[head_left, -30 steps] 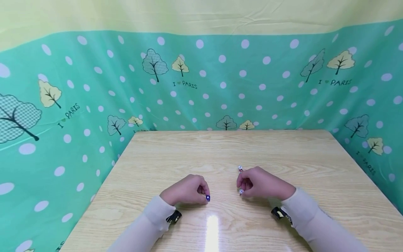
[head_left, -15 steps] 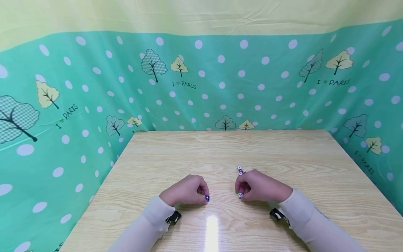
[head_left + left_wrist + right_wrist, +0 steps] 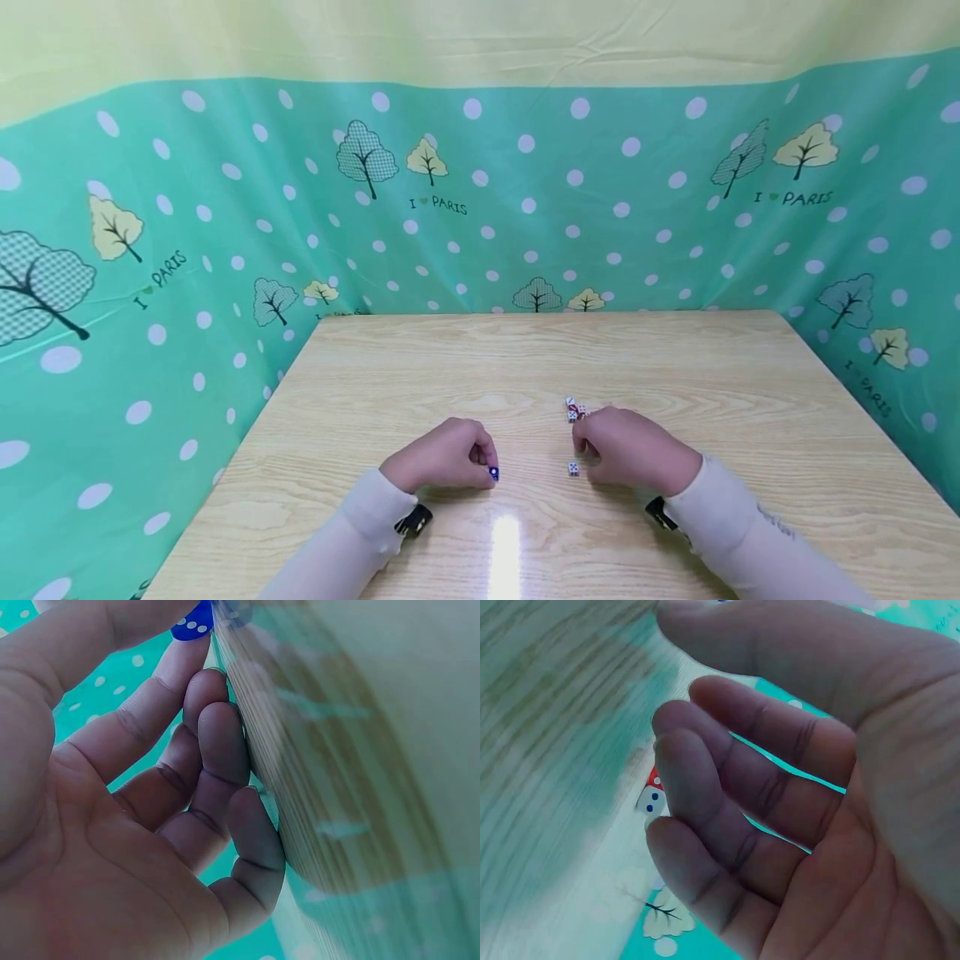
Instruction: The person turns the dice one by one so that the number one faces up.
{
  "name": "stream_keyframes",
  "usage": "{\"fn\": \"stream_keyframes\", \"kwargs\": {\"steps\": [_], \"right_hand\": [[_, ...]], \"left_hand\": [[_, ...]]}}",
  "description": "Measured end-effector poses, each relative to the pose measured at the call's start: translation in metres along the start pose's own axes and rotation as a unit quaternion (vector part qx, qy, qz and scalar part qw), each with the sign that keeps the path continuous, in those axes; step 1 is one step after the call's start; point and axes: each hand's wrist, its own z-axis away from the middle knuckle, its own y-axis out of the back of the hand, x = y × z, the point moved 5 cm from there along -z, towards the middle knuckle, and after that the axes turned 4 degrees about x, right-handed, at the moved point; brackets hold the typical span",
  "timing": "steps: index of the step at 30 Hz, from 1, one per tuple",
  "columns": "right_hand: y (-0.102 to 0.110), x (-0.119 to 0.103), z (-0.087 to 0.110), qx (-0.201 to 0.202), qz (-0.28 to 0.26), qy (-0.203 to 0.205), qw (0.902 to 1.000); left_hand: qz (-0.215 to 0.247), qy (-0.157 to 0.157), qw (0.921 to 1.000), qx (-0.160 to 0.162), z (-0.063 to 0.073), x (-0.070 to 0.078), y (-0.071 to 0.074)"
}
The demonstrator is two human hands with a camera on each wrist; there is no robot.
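Note:
Between its thumb and index finger my left hand [image 3: 448, 454] pinches a blue die [image 3: 493, 473] with white pips, low at the tabletop. The left wrist view shows the same blue die [image 3: 193, 622] at the fingertips, partly cut off by the top edge. My right hand [image 3: 630, 450] hovers just right of a lone white die [image 3: 573, 469] with dark pips and holds nothing. Its fingers [image 3: 686, 776] are loosely bent, with the thumb apart from them. Behind that hand sits a small cluster of white dice [image 3: 571, 403] and red dice [image 3: 573, 409], partly hidden by it.
Pale wood-grain table [image 3: 420, 358] under both hands. A green dotted curtain [image 3: 450, 275] with tree prints closes off its back and sides. Light glares off the tabletop [image 3: 505, 554] near the front.
My right hand has let go of the white die and shifted slightly right, leaving the die on the table. More of the cluster shows behind it. The left hand stays almost still.

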Motion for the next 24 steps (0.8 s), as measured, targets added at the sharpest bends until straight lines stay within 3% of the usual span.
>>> {"fn": "stream_keyframes", "kwargs": {"steps": [3, 9, 17, 24], "right_hand": [[0.000, -0.006, 0.002, 0.010, 0.021, 0.020, 0.9995], [-0.006, -0.014, 0.001, 0.021, 0.009, 0.067, 0.9974], [-0.008, -0.017, 0.000, 0.036, 0.039, 0.085, 0.9950], [-0.003, -0.011, -0.002, 0.016, -0.042, 0.083, 0.9955]], "left_hand": [[0.001, -0.001, 1.0000, 0.002, 0.000, -0.001, 0.000], [0.006, 0.001, 1.0000, 0.002, -0.001, -0.003, -0.001], [0.006, -0.002, 1.0000, 0.002, -0.001, -0.003, -0.001], [0.005, -0.006, 1.0000, 0.000, 0.000, -0.003, -0.001]]}}
